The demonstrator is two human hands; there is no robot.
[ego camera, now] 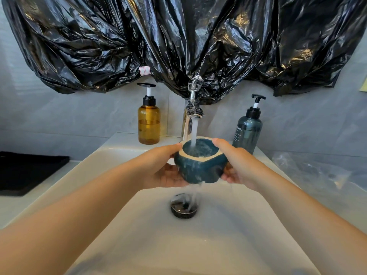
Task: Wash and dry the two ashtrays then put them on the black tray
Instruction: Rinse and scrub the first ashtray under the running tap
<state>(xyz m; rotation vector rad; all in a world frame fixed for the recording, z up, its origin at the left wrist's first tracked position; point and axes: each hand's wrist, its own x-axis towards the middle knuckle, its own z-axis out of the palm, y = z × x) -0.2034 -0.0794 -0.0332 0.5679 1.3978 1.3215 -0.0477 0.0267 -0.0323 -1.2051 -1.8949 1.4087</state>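
Both bare forearms reach out over the white ceramic basin (119, 225), and I've got the dark blue, cream-rimmed ceramic ashtray (200, 165) clasped between my left hand (164, 171) and right hand (236, 165), fingers pressed against its sides under the chrome tap (188, 120), water pouring in. Washing's underway on number one, I'd say; the second ashtray isn't visible. Drying remains, and the flat black tray (29, 171) waits at left.

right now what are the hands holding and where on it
Both hands hold one dark blue ceramic ashtray with a cream rim under the running tap: left hand on its left side and underside, right hand on its right side.
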